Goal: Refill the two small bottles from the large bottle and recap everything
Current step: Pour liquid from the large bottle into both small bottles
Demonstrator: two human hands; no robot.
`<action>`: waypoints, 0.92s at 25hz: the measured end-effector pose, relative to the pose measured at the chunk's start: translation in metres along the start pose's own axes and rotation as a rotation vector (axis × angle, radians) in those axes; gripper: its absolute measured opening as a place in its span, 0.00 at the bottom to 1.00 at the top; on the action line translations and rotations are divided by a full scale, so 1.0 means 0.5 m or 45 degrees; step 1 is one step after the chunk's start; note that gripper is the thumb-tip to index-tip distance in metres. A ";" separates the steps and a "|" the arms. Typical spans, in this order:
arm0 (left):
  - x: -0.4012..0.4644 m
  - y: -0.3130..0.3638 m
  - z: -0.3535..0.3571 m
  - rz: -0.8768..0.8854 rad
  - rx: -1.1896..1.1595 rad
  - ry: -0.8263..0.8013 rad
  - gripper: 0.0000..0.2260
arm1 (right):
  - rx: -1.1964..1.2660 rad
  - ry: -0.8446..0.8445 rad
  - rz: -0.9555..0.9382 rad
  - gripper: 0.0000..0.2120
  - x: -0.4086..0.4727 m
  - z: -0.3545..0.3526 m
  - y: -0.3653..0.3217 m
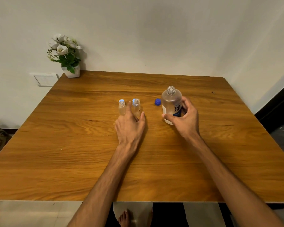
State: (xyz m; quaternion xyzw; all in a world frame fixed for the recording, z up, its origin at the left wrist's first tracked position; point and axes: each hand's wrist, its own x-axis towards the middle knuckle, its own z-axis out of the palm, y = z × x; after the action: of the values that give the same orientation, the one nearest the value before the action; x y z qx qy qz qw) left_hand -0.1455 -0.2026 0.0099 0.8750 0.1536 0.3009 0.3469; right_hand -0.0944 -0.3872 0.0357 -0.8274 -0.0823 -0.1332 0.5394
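The large clear bottle [171, 102] with a blue and white label stands uncapped right of the table's middle. My right hand [184, 117] grips its lower body, thumb in front, fingers round the right side. Its dark blue cap [157, 101] lies on the table just left of it. Two small clear bottles stand open near the centre: the left one [122, 108] and the right one [136, 107]. A light blue cap [121, 101] lies behind the left one, another [133, 101] behind the right one. My left hand [130, 123] holds the right small bottle between forefinger and thumb.
A wooden table [88, 145] stands against a white wall. A white pot of artificial flowers [67, 56] sits at its far left corner. A wall switch plate [45, 79] is left of the table. Bare feet show below the near edge.
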 end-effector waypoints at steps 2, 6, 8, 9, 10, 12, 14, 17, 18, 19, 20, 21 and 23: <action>0.011 0.005 0.012 -0.035 0.032 -0.027 0.32 | -0.012 -0.004 -0.004 0.38 0.000 -0.002 0.002; 0.024 0.021 0.024 -0.103 0.102 -0.081 0.26 | -0.084 -0.016 -0.050 0.38 0.003 -0.010 0.003; 0.027 0.023 0.024 -0.097 0.088 -0.066 0.21 | -0.157 -0.021 -0.125 0.37 0.005 -0.015 0.004; 0.027 0.019 0.024 -0.093 0.051 -0.051 0.20 | -0.198 -0.025 -0.164 0.37 0.007 -0.017 0.004; 0.025 0.015 0.024 -0.077 -0.001 -0.033 0.18 | -0.248 -0.028 -0.207 0.37 0.011 -0.020 0.007; 0.018 0.007 0.023 -0.025 -0.084 0.000 0.16 | -0.380 -0.033 -0.306 0.36 0.019 -0.028 0.010; 0.005 0.008 0.013 0.030 -0.110 0.031 0.14 | -0.510 -0.040 -0.388 0.38 0.027 -0.035 0.012; -0.014 -0.003 0.001 0.051 -0.167 -0.002 0.14 | -0.633 -0.027 -0.523 0.38 0.036 -0.045 0.007; -0.020 -0.008 -0.001 0.050 -0.180 -0.020 0.14 | -0.666 -0.026 -0.566 0.38 0.038 -0.048 0.004; -0.026 -0.010 -0.003 0.048 -0.184 -0.023 0.13 | -0.698 -0.031 -0.608 0.38 0.040 -0.051 0.001; -0.030 -0.011 -0.004 0.046 -0.190 -0.016 0.13 | -0.728 -0.040 -0.645 0.38 0.042 -0.053 -0.001; -0.032 -0.011 -0.004 0.052 -0.204 -0.010 0.12 | -0.756 -0.051 -0.677 0.38 0.045 -0.055 -0.002; -0.033 -0.012 -0.002 0.086 -0.252 -0.037 0.13 | -0.810 -0.073 -0.728 0.37 0.049 -0.059 -0.004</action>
State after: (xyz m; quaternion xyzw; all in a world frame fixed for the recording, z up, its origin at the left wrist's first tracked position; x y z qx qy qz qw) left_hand -0.1594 -0.2059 -0.0007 0.8454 0.0886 0.3132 0.4234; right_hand -0.0756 -0.4136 0.0561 -0.8998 -0.2781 -0.2730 0.1962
